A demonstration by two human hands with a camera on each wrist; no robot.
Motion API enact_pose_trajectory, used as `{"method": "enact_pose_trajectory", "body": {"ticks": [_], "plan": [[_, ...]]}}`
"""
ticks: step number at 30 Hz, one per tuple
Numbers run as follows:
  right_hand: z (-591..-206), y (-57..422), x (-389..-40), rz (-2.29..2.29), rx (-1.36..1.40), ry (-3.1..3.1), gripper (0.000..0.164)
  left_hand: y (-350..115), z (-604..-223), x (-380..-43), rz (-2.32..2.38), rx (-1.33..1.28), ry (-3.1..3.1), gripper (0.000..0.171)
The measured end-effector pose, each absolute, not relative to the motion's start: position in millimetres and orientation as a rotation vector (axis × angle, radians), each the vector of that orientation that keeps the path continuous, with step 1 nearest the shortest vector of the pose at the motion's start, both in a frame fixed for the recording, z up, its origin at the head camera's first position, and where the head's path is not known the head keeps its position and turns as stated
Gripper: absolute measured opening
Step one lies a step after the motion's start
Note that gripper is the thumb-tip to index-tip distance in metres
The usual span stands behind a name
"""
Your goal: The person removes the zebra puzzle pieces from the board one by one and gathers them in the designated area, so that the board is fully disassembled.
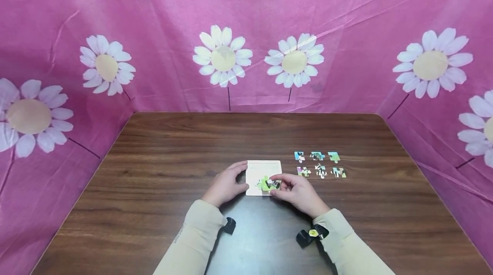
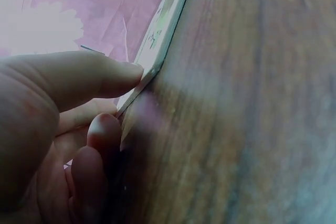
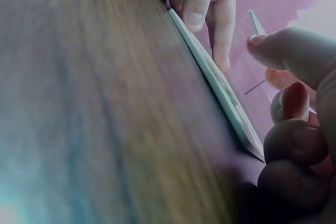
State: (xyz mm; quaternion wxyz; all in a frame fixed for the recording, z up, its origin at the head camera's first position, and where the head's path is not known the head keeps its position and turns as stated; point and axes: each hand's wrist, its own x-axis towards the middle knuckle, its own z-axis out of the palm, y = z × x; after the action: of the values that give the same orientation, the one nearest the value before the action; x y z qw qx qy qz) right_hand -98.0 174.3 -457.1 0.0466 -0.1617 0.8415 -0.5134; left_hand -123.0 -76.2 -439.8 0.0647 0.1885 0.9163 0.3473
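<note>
A square, pale puzzle tray (image 1: 254, 170) lies on the table, with a green puzzle piece (image 1: 263, 184) in its lower part. My left hand (image 1: 225, 185) holds the tray's left side, thumb near the front corner and forefinger near the back one; in the left wrist view the thumb (image 2: 118, 77) touches the tray's corner. Over the tray's front right part, my right hand (image 1: 296, 191) pinches a green, black and white puzzle piece (image 1: 274, 184) between thumb and forefinger. The right wrist view shows that piece (image 3: 255, 23) tilted and edge-on, raised above the tray (image 3: 215, 80).
Several loose puzzle pieces (image 1: 321, 171) lie in two rows right of the tray. The brown wooden table (image 1: 154, 159) reaches back to a pink cloth (image 1: 161, 18) printed with white flowers. A black strap (image 1: 308, 236) is on the right wrist.
</note>
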Motion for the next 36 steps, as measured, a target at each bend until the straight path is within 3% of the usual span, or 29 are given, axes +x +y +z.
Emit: {"method": "enact_pose_trajectory", "body": {"ticks": [36], "plan": [[-451,219,-84,-1.289,-0.334,2.745,0.028,-75,-438,-125,1.032,0.527,2.771,0.059]]}}
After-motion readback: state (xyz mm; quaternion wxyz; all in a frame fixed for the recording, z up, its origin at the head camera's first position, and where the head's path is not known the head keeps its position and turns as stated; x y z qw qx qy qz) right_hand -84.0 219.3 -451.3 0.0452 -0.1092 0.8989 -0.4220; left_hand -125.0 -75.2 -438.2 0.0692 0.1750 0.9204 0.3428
